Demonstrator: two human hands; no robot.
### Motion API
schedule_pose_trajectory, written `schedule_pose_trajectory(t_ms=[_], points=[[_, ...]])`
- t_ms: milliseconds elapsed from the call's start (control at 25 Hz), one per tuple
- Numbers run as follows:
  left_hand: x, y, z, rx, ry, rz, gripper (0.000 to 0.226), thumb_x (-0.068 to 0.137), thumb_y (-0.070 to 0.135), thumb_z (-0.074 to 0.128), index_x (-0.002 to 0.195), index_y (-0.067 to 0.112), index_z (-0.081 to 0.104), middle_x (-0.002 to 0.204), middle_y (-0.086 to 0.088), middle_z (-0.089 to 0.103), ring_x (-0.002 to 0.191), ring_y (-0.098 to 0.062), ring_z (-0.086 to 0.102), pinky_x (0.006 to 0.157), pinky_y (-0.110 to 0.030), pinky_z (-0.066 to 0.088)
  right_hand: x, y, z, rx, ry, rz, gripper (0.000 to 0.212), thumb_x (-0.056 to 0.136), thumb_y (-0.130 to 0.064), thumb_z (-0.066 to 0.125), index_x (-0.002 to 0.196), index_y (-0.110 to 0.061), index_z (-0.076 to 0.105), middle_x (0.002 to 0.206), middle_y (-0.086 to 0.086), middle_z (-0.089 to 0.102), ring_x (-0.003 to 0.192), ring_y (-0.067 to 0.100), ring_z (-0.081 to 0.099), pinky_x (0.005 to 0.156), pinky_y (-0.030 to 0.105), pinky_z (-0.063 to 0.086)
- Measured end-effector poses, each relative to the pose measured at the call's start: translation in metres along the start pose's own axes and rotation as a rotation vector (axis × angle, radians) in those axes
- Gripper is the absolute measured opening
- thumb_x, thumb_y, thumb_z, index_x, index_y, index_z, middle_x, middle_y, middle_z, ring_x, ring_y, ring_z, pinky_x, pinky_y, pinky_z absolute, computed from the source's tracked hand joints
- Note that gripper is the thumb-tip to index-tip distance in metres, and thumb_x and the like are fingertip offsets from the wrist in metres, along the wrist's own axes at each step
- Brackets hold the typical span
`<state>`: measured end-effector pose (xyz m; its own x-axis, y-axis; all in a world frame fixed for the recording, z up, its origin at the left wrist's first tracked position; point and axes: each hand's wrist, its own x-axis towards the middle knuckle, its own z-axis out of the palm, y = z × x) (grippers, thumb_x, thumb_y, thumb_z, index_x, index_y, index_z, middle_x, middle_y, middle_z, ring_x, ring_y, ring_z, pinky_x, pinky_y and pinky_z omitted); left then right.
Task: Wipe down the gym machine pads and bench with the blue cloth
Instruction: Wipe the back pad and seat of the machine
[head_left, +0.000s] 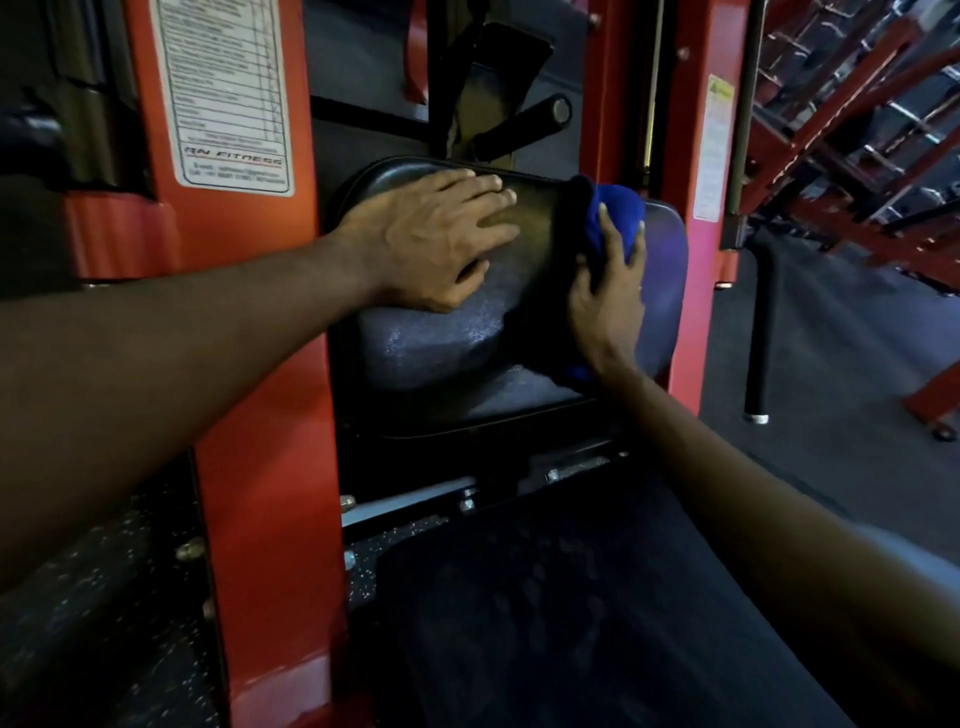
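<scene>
Fingers of the right grip (608, 291) are curling round the blue cloth (618, 208), grasping it and pressing it against the right part of the black pad (441, 343). The bunched cloth is showing just above that grip's fingertips. Just left of it, the left grip (436, 239) is lying flat on the same pad, released, fingers straight and holding nothing. Above and left of the left grip, a white label (223, 88) is sitting on the red frame (260, 364). It is showing the brand line "RN FITNESS", with the finer print too blurred to read. Right of the right grip, a yellow-topped warning sticker (717, 145) is showing on a red post, its text unreadable. Below both grips, the dark bench (571, 597) is running toward the camera.
</scene>
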<state>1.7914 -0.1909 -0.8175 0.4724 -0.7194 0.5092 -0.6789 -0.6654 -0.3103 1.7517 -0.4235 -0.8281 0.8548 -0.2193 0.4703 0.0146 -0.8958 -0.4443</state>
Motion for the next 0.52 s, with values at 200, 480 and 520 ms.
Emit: schedule_pose_trajectory(t_ms=[200,480,520], points=[[-0.001,0.0,-0.006,-0.003,0.01,-0.01,0.052,0.091,0.038,0.036,0.133,0.013,0.053,0.148,-0.017,0.045,0.138,-0.034,0.04,0.114,-0.045,0.032,-0.07,0.012,0.01,0.005,-0.183,-0.33,0.076,0.091,-0.007,0.053,0.156,-0.038,0.028,0.168,0.002,-0.004,0.149,0.026,0.025,0.1,0.034,0.043],[-0.001,0.017,0.0,0.028,-0.016,-0.075,0.058,0.09,0.044,0.039,0.137,0.009,0.048,0.151,-0.02,0.04,0.141,-0.035,0.034,0.116,-0.048,0.027,0.043,0.055,0.008,0.086,0.222,0.428,0.057,0.098,-0.027,0.049,0.153,-0.034,0.035,0.162,0.014,0.025,0.136,0.042,0.044,0.106,0.047,0.038],[-0.002,0.017,-0.001,0.026,-0.016,-0.074,0.058,0.091,0.044,0.04,0.137,0.009,0.047,0.151,-0.02,0.039,0.141,-0.035,0.034,0.116,-0.048,0.027,0.041,0.052,0.009,0.082,0.245,0.452,0.056,0.099,-0.027,0.049,0.153,-0.033,0.036,0.162,0.015,0.025,0.136,0.041,0.044,0.107,0.046,0.038]])
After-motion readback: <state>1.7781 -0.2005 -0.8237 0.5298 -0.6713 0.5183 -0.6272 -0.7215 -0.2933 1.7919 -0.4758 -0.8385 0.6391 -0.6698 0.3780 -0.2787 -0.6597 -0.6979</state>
